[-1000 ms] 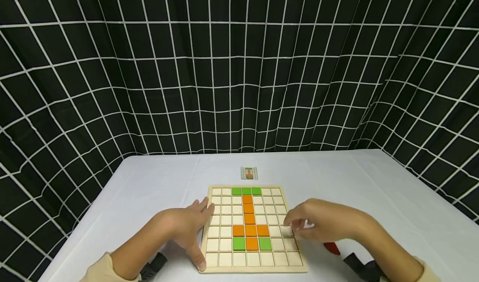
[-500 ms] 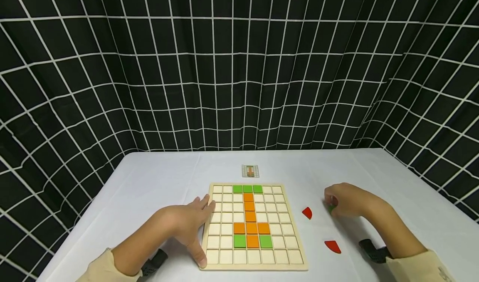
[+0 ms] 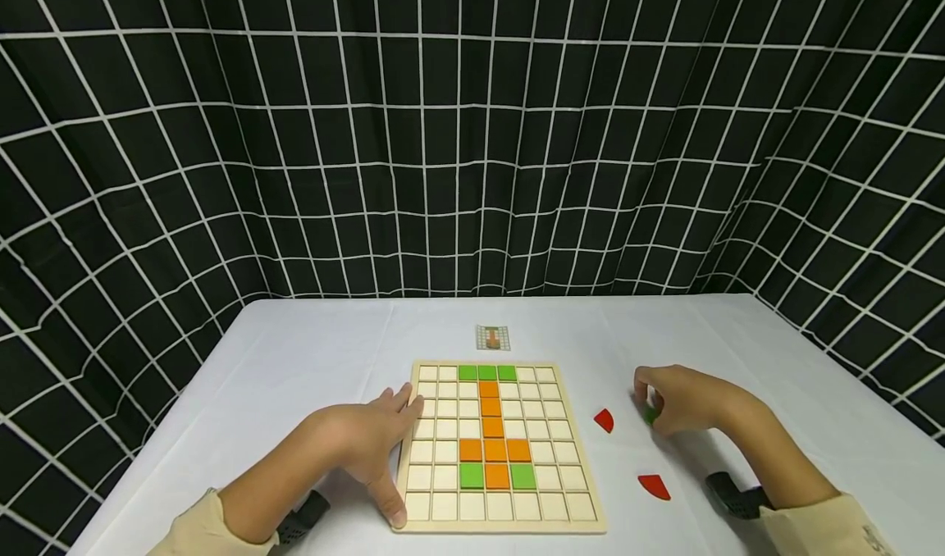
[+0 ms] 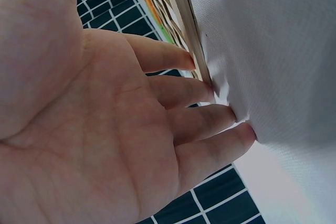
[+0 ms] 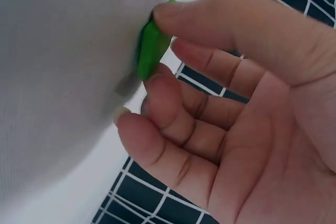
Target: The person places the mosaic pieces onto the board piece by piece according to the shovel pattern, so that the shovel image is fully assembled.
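Note:
A wooden grid board [image 3: 498, 528] lies on the table, with green tiles [image 3: 487, 373] and orange tiles [image 3: 494, 427] set among cream squares. My left hand [image 3: 372, 449] rests along its left edge, thumb at the near corner. In the left wrist view the fingers [image 4: 181, 90] are nearly straight and touch the board's side and the cloth. To the right of the board, my right hand [image 3: 687, 400] pinches a small green piece [image 5: 152, 48] between thumb and fingers, just at the cloth. Part of that piece is hidden by the fingertips.
Two red quarter-round pieces [image 3: 604, 421] lie between the board and my right hand, one nearer me. A small pattern card [image 3: 492, 337] sits beyond the board. White cloth [image 3: 332, 343] covers the table; a black gridded curtain [image 3: 472, 129] stands behind.
My right hand has moved from the board's right edge out to the green piece on the right, uncovering the red pieces. The left hand stays on the board.

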A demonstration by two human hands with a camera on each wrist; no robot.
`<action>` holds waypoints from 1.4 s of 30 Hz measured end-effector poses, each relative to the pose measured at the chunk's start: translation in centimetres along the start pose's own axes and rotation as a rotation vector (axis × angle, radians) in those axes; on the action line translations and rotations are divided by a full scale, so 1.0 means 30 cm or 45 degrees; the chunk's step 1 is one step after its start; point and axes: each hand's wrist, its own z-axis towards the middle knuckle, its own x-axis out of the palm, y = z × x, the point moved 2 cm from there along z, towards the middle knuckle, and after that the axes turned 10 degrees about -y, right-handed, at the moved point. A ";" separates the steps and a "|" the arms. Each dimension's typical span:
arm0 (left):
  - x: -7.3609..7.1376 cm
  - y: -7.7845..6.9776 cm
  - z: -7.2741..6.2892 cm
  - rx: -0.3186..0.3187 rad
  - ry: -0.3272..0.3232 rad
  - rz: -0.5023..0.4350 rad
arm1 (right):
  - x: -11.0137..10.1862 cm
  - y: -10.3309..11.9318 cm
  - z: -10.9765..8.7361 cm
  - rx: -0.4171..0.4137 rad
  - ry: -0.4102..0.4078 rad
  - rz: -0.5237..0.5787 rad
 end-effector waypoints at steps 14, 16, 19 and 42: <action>0.003 0.003 0.002 -0.013 0.007 -0.007 | 0.010 0.039 0.006 -0.113 -0.022 0.067; 0.003 0.004 0.001 -0.016 0.006 -0.007 | 0.008 0.053 0.006 -0.168 -0.032 0.096; 0.002 0.005 0.001 -0.014 0.005 -0.008 | 0.004 0.086 0.001 -0.269 -0.055 0.127; 0.004 0.002 -0.001 0.005 -0.012 0.005 | 0.044 0.471 -0.097 -0.811 -0.095 0.067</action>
